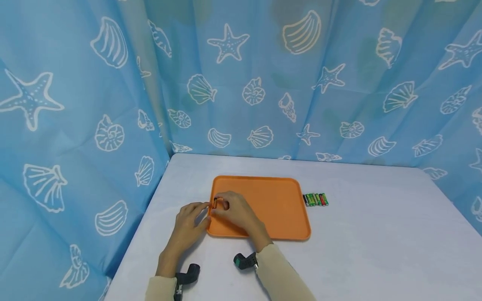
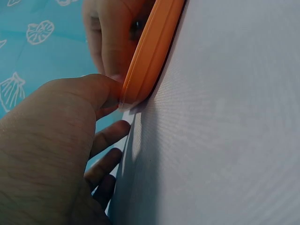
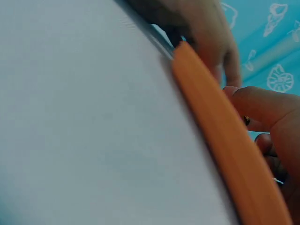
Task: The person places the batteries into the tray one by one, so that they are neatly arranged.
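Right grip [image 1: 235,211]: from my head view, thumb and finger pinch one small black-and-orange battery [image 1: 215,203].
Left grip [image 1: 189,225]: I see its fingers spread, the thumb at the left edge of the orange tray [image 1: 263,205].
Curtain [image 1: 263,58]: blue, printed with white shells, behind the far edge of the white surface [image 1: 376,234].
Tray: nearer the surface's left edge than its right.
Battery row [image 1: 316,200]: side by side, just off the tray's right edge.
Pinched battery: by the tray's left edge; I cannot tell whether it touches the tray floor.
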A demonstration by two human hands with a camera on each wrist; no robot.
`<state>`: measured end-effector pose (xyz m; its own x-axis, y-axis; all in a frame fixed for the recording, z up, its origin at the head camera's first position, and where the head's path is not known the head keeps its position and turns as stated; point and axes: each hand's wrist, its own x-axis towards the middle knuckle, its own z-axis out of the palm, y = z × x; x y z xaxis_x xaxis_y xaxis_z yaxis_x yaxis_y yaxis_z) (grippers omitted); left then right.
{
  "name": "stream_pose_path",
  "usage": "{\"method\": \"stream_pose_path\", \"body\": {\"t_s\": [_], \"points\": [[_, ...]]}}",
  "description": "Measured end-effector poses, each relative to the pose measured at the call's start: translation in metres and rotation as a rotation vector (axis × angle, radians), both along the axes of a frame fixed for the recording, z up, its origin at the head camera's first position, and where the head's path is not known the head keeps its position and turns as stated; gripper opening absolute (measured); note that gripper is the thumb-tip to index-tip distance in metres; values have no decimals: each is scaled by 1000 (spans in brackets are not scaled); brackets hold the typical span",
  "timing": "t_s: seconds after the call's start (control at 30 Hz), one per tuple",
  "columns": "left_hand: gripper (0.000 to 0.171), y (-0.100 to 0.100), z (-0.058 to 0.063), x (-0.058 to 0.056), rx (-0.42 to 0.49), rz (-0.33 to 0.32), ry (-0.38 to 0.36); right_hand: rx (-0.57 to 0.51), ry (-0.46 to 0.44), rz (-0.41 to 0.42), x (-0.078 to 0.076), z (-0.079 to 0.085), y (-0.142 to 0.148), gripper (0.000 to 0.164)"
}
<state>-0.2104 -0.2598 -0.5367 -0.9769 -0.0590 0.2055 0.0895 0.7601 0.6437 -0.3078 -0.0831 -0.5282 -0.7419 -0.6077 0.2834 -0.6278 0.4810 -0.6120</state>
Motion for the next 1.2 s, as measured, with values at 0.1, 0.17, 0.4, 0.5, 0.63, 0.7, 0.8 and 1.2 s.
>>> {"method": "stream_pose_path", "body": {"t_s": [0.1,0.17,0.4,0.5,0.63,0.7,0.8,1.2], "points": [[43,0,0,-1,-7,-21,17,19,17,11,0,-5,-3,34],[43,0,0,-2,-9,-30,30,26,23,17,0,-5,-4,34],[44,-1,1,-4,-6,-25,12,46,32,26,0,-5,-5,37],[44,-1,2,-3,2,-23,-2,54,48,21,0,-7,-4,42],[44,-1,2,-2,-1,-8,-21,56,48,26,-1,-9,-4,43],[44,-1,2,0,-3,-1,-30,60,36,28,0,-10,-5,41],[45,-2,2,0,-7,4,-45,56,19,32,-1,-11,-4,40],[46,0,2,-1,-6,10,-52,30,-26,4,-1,-10,-2,40]]}}
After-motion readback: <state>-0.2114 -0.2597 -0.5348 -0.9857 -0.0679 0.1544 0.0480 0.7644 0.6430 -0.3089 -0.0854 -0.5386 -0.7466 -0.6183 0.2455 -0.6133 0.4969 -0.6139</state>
